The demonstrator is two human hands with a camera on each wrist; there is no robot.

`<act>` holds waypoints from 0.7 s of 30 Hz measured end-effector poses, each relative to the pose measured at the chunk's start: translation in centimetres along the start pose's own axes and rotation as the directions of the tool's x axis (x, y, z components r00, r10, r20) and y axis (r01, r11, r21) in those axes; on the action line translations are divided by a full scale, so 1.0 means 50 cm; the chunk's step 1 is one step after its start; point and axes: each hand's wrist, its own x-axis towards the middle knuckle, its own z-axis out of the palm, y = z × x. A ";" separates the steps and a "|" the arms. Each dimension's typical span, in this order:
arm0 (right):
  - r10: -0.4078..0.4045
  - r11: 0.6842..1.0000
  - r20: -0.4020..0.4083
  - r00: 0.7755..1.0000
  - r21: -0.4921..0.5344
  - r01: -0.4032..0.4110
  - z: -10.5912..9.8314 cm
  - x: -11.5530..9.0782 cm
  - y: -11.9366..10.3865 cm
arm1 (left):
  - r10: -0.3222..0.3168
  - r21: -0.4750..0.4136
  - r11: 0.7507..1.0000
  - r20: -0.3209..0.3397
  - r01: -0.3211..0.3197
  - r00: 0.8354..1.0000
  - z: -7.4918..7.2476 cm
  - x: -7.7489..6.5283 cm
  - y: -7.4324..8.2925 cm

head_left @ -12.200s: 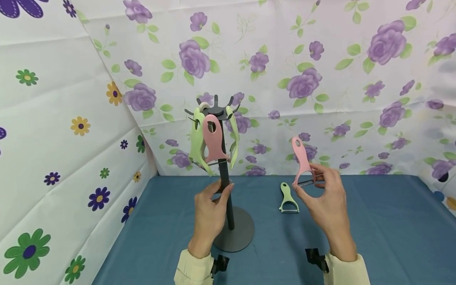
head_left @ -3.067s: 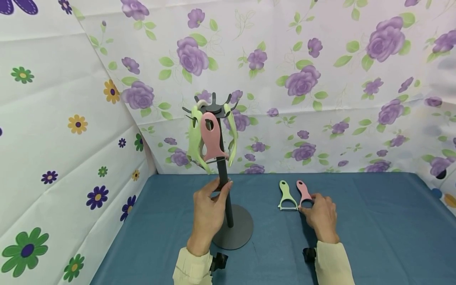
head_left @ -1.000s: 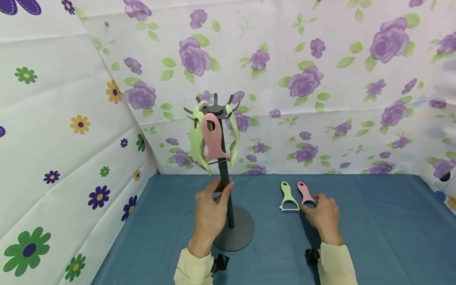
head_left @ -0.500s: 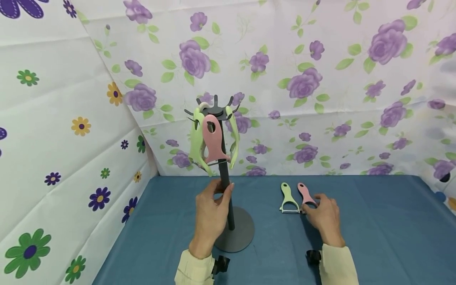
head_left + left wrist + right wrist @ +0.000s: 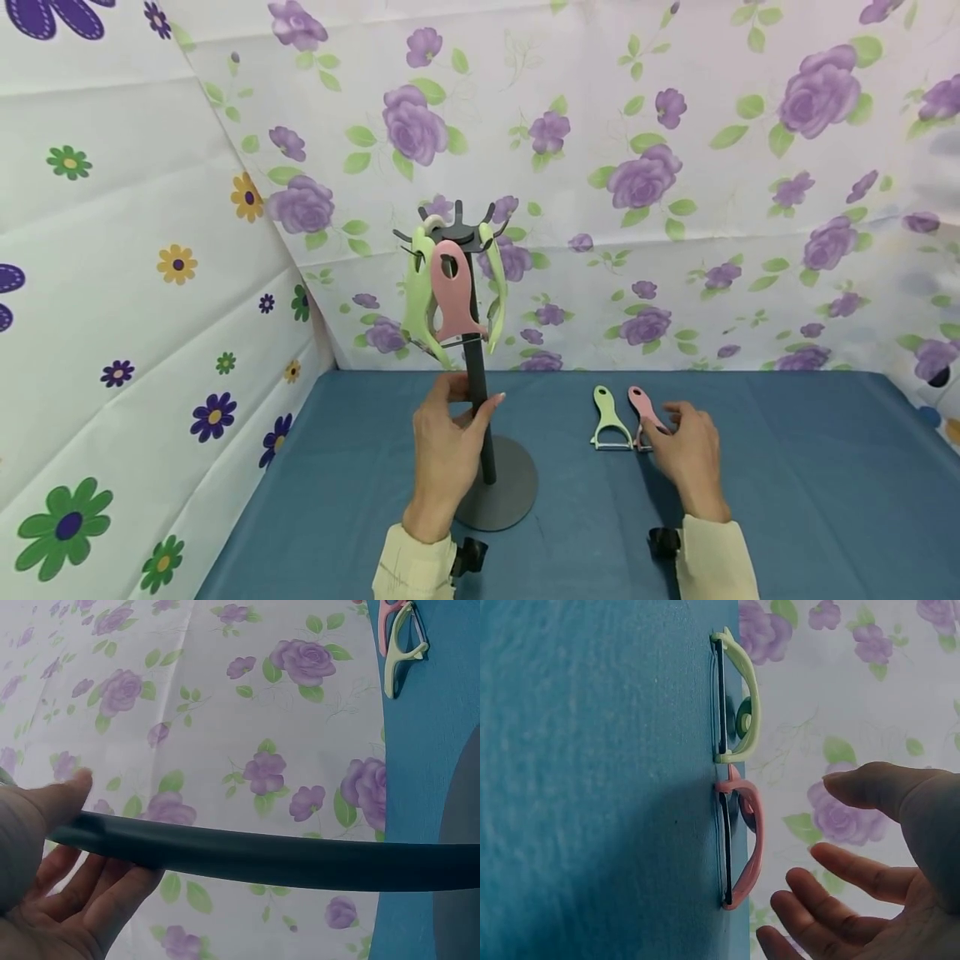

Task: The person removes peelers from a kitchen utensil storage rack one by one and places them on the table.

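Observation:
My left hand (image 5: pixel 442 458) is at the dark pole (image 5: pixel 477 379) of a hook stand, fingers behind it. In the left wrist view the thumb (image 5: pixel 71 791) is raised off the pole, fingers loosely bent below. My right hand (image 5: pixel 692 458) hovers just right of a pink peeler (image 5: pixel 642 403) lying on the table; the right wrist view shows a gap between its spread fingers (image 5: pixel 810 900) and the peeler. A green peeler (image 5: pixel 606 412) lies beside it on the left. On the stand hang a pink peeler (image 5: pixel 453 300) and green peelers (image 5: pixel 417 292) at either side.
The stand's round grey base (image 5: pixel 510 500) rests on the blue tabletop (image 5: pixel 810 483). Several bare hooks (image 5: pixel 459 210) stick out at its top. Flowered cloth (image 5: pixel 562 183) rises behind the table and on the left side.
The pink peeler was lowered from my right hand to the table beside the green one. Just now the right fingers have come off it, and the left thumb has lifted from the pole.

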 end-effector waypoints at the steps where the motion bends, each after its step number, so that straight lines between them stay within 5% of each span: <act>1: -0.008 1.000 0.001 1.000 0.001 0.008 0.000 0.000 0.000 | 0.007 0.002 1.000 -0.002 -0.006 1.000 0.000 0.000 -0.001; 12: -0.127 0.989 -0.009 0.992 0.073 0.128 -0.003 0.005 -0.005 | 0.096 0.006 0.995 -0.023 -0.096 0.995 0.001 0.000 0.000; 21: -0.201 0.962 -0.072 0.977 0.174 0.211 -0.001 0.004 -0.025 | 0.089 0.027 0.996 0.011 -0.089 0.996 -0.001 0.002 0.000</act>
